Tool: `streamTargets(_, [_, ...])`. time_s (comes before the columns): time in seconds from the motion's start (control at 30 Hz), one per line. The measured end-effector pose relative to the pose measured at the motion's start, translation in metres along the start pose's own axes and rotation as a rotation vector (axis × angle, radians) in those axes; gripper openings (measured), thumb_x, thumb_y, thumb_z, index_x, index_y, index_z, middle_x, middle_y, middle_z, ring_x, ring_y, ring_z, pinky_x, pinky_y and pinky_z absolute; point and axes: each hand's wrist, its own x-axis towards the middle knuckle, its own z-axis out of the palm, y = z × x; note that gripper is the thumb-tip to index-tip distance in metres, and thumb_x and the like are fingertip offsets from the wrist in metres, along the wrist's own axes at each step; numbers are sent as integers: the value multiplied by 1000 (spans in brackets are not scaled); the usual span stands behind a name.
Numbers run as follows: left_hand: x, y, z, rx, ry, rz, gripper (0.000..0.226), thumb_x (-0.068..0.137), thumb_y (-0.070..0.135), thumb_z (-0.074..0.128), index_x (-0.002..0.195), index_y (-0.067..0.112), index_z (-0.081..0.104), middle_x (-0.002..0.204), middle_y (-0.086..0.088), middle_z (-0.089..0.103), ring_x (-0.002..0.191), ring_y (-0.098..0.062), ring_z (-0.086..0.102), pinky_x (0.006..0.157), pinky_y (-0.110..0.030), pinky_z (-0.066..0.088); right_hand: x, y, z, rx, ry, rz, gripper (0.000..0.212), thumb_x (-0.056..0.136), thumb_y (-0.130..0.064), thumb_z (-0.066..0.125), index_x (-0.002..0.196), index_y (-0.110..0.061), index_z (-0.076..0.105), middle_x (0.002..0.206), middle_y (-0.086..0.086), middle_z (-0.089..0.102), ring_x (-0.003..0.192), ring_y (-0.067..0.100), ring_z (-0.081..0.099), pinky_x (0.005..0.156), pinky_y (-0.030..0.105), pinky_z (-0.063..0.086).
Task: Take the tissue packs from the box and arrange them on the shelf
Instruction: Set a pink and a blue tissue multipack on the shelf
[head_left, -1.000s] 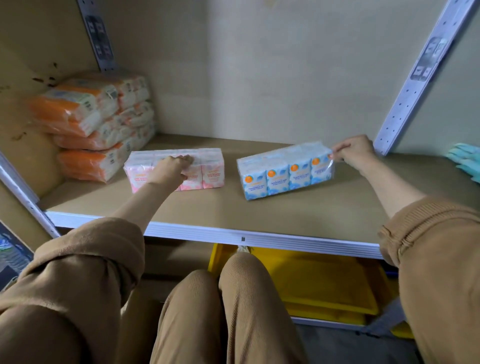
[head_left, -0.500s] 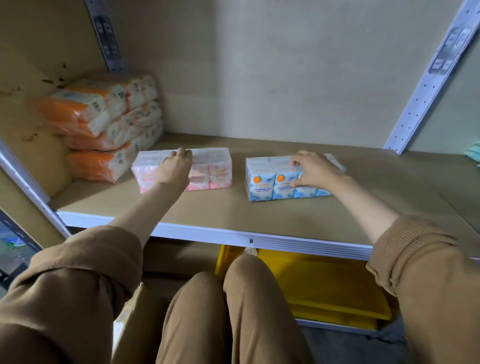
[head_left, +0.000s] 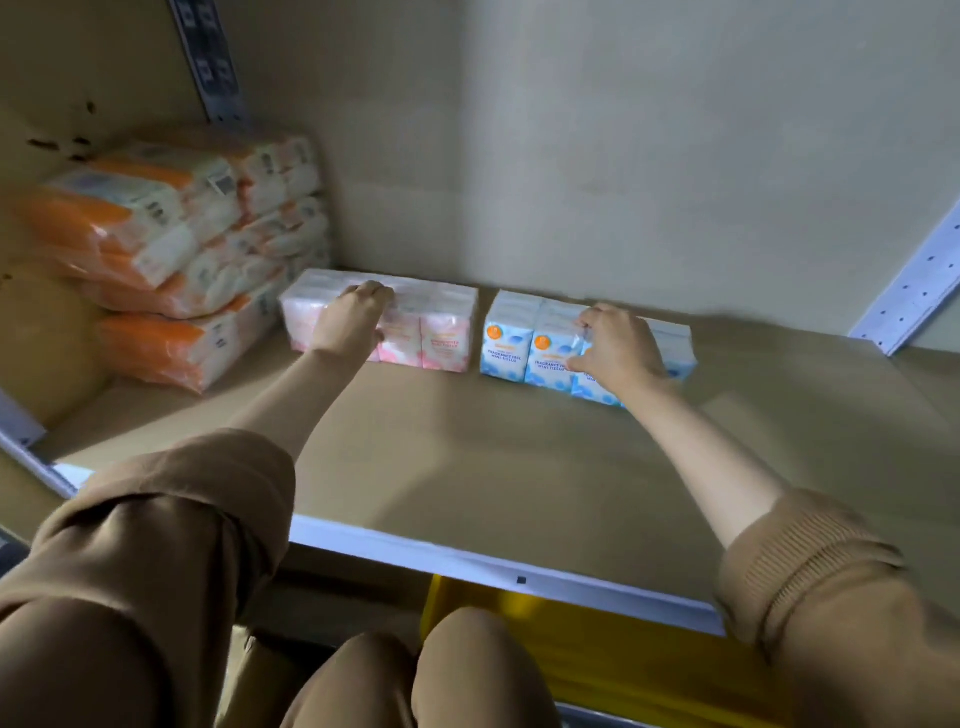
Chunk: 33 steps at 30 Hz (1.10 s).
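Off to the left of the left hand (head_left: 349, 325), a stack of orange tissue packs (head_left: 171, 249) lies piled against the side wall of the shelf (head_left: 467, 457), touching the pink tissue pack (head_left: 415, 325) at its far end. The left hand lies over the top front edge of that pink pack, fingers curled down across it, pressing or cupping it; a firm clasp cannot be confirmed. Just to its right, across a narrow gap, stands the blue tissue pack (head_left: 511, 338), and the right hand (head_left: 615, 351) covers its middle, fingers bent and pinching at the film along the top. Both packs sit deep on the board, near the back wall.

These bundles look light and soft, wrapped in slick film that probably slides easily on the board and dents under pressure. Flat palms on the top or ends should serve better than a hard squeeze.

Below the right hand, under the shelf edge, a yellow bin (head_left: 597, 644) shows; its contents are hidden. The box named in the task is not in view.
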Motion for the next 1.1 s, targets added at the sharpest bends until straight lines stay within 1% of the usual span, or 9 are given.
streamTargets(0.1, [31,-9,10,-24,20,20,55,74,-10,67,127,-3,52,131,-23,54,119,-38,51,97,-47,45,22,-6,12,16,30,27,34,76,-10,71,107,-1,60,114,13,59,104,33,56,83,34,46])
streamTargets(0.17, [50,-14,16,-43,29,36,56,73,-11,65,127,-3,52,131,-24,52,119,-40,51,98,-48,44,37,-10,18,20,45,38,35,77,-9,70,109,0,59,115,13,59,105,33,56,84,35,46])
streamTargets(0.27, [74,-20,22,-64,45,48,51,74,-13,58,125,-5,52,130,-27,52,118,-41,51,97,-48,44,61,-16,26,15,54,38,36,78,-7,69,111,1,59,117,14,60,108,33,55,87,34,46])
streamTargets(0.37, [92,-25,27,-80,72,66,51,74,-14,55,124,-7,53,130,-28,52,117,-41,52,96,-44,42,81,-20,31,10,54,30,36,77,-7,69,111,1,59,119,15,59,110,33,55,89,34,45])
streamTargets(0.47, [104,-30,33,-76,88,65,49,74,-13,55,123,-7,54,130,-27,52,117,-40,53,93,-44,41,96,-23,33,0,51,34,37,78,-8,70,112,0,58,121,16,57,111,32,54,89,32,45])
streamTargets(0.63, [118,-38,41,-77,137,100,46,74,-8,58,120,-7,55,127,-28,54,117,-38,53,91,-42,41,113,-23,35,-11,56,41,39,78,-9,70,114,-1,58,123,16,56,113,34,54,90,34,45])
streamTargets(0.77, [121,-38,42,-90,155,98,46,73,-8,58,118,-6,55,127,-26,54,118,-37,53,90,-42,41,123,-22,37,-29,65,33,34,79,-6,69,111,1,59,121,17,56,111,35,54,88,34,45])
streamTargets(0.97, [121,-38,38,-92,95,91,51,75,-7,60,125,-5,50,134,-23,49,125,-33,48,94,-39,35,130,-20,37,3,72,50,41,76,-8,72,115,-2,59,122,16,56,112,36,53,92,37,45])
streamTargets(1.1, [118,-41,36,-86,56,94,56,77,-6,60,131,-3,45,140,-20,44,131,-30,43,99,-38,33,130,-19,37,46,72,55,49,75,-7,72,121,-6,57,126,13,55,116,33,52,94,35,44])
